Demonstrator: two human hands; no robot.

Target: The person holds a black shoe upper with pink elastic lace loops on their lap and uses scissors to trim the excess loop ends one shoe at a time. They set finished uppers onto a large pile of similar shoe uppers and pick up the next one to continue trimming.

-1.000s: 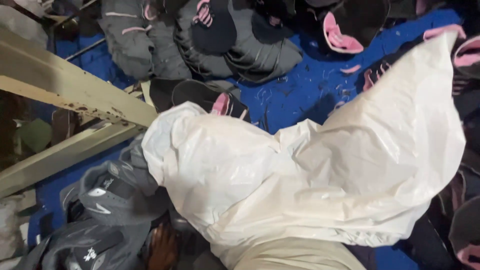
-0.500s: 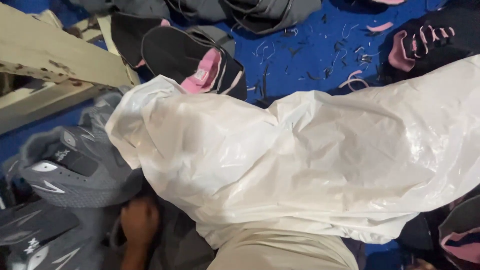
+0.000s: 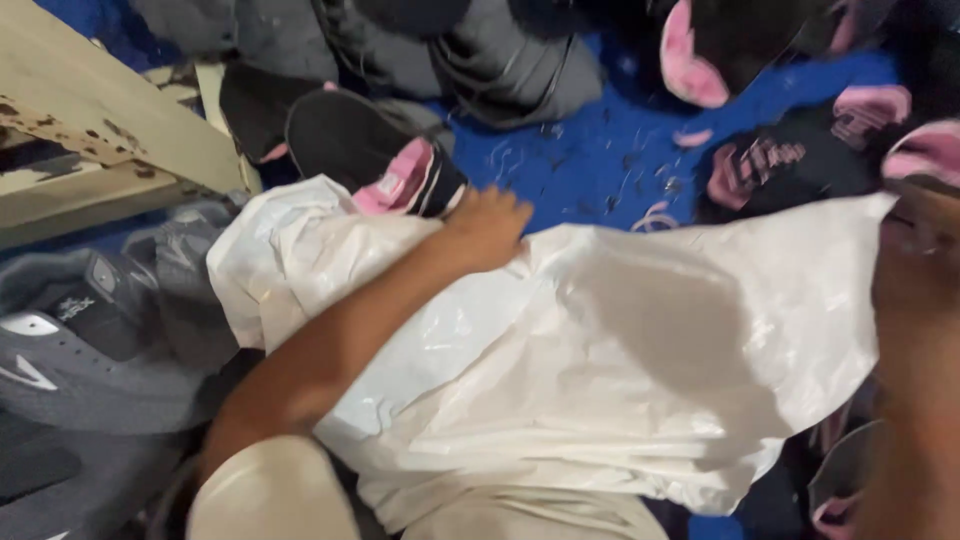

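I see my left hand (image 3: pixel 490 225) stretched forward across the middle of the frame, its forearm running up from the lower left. The hand lies palm down, fingers curled loosely, on the upper edge of a big white plastic bag (image 3: pixel 600 370) that fills the centre and right of the frame. The fingertips touch the crumpled bag; I cannot tell whether they actually pinch the plastic or only press on it.

Just above and left of that hand sits a black and pink shoe upper (image 3: pixel 385 165), its pink lining turned toward the bag and touching the bag's rim.

My right hand (image 3: pixel 915 290) is at the far right edge, very close to the camera and blurred. It is at the bag's upper right corner, and the corner appears lifted there, but I cannot make out how the fingers are set.

Everything rests on a blue sheet (image 3: pixel 600 150) scattered with dark thread scraps. In the upper left a pale wooden beam (image 3: pixel 110 125) slants across. Grey shoe uppers (image 3: pixel 90 340) are heaped at the left, beside the bag. More black and pink shoe pieces (image 3: pixel 790 165) lie in the upper right, and grey ones (image 3: pixel 500 60) along the top.
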